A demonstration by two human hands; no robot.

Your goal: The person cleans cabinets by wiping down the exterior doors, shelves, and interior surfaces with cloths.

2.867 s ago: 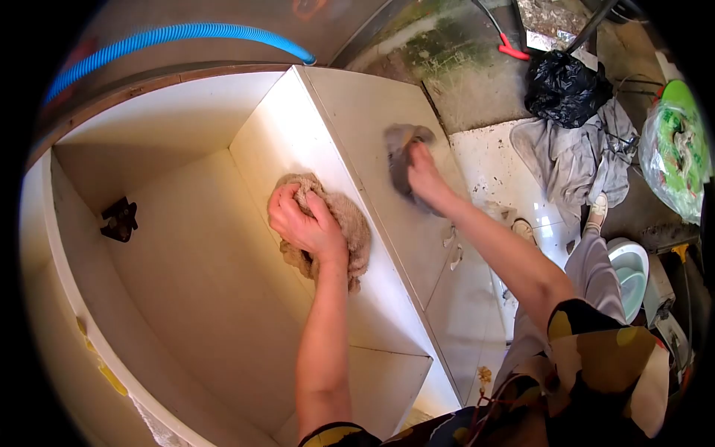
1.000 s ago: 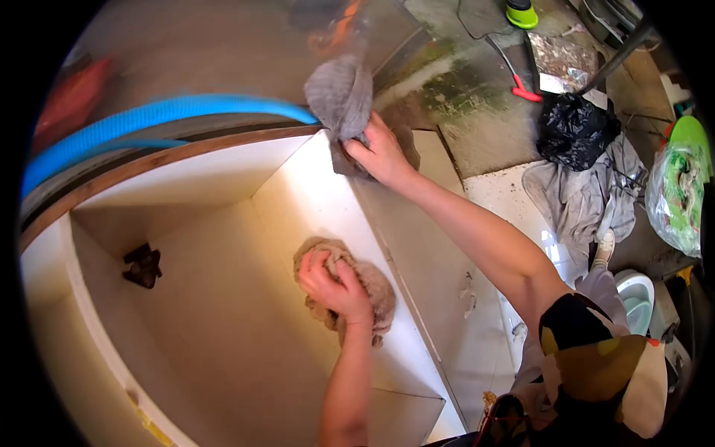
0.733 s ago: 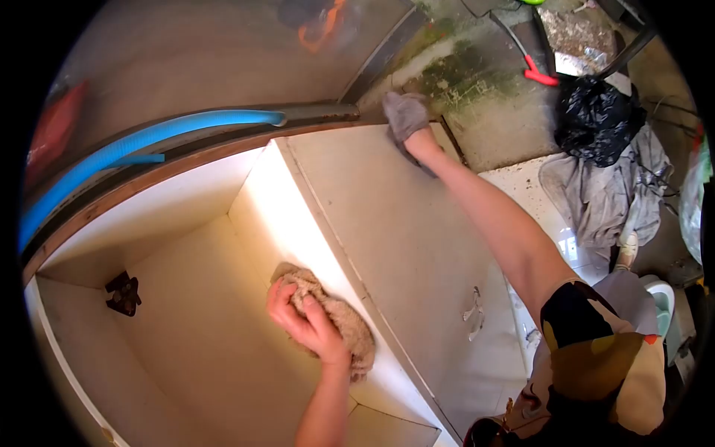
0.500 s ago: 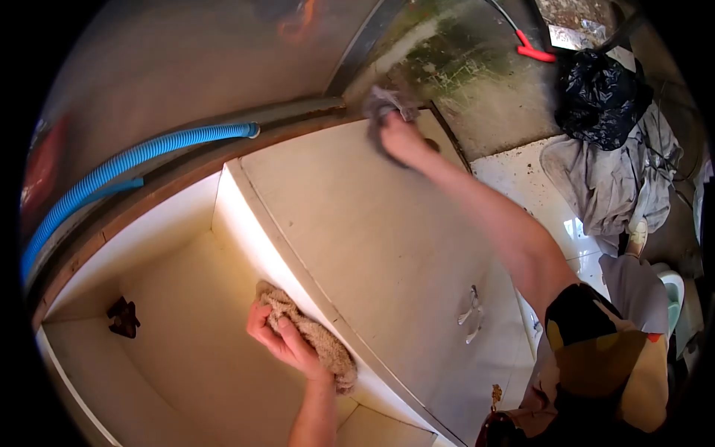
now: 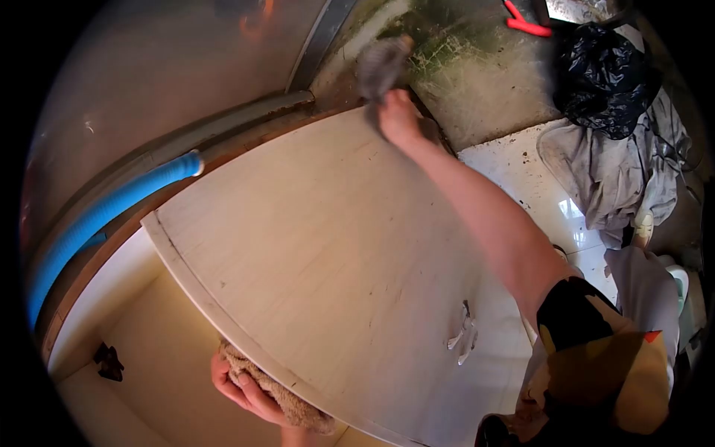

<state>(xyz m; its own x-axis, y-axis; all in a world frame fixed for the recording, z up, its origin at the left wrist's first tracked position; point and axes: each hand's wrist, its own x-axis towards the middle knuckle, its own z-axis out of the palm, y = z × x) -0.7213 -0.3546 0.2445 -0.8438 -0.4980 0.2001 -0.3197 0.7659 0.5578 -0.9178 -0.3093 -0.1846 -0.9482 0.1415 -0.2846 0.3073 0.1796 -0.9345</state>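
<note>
My left hand [image 5: 249, 391] is closed around a brown terry cloth [image 5: 279, 391] at the near edge of the pale cabinet panel [image 5: 320, 246], on the side of the open compartment. Part of that cloth is tucked below the panel's edge. At the panel's far end, my right hand [image 5: 400, 119] grips a grey rag [image 5: 381, 71]. The rag is blurred and flares out beyond the fingers, over the back corner. Dark specks and streaks mark the panel, and a metal handle-like piece [image 5: 465, 333] sits on its right part.
A blue corrugated hose [image 5: 112, 201] runs along the wall ledge at left. Inside the compartment is a dark brown fitting [image 5: 109, 362]. At right are a black plastic bag [image 5: 602, 80], a grey cloth heap [image 5: 588, 167] and a red-handled tool [image 5: 527, 22].
The view has shifted, and the compartment wall's white inner face is now hidden by the panel's edge. The grey rag has swung out past my right hand. My left hand still grips the brown cloth.
</note>
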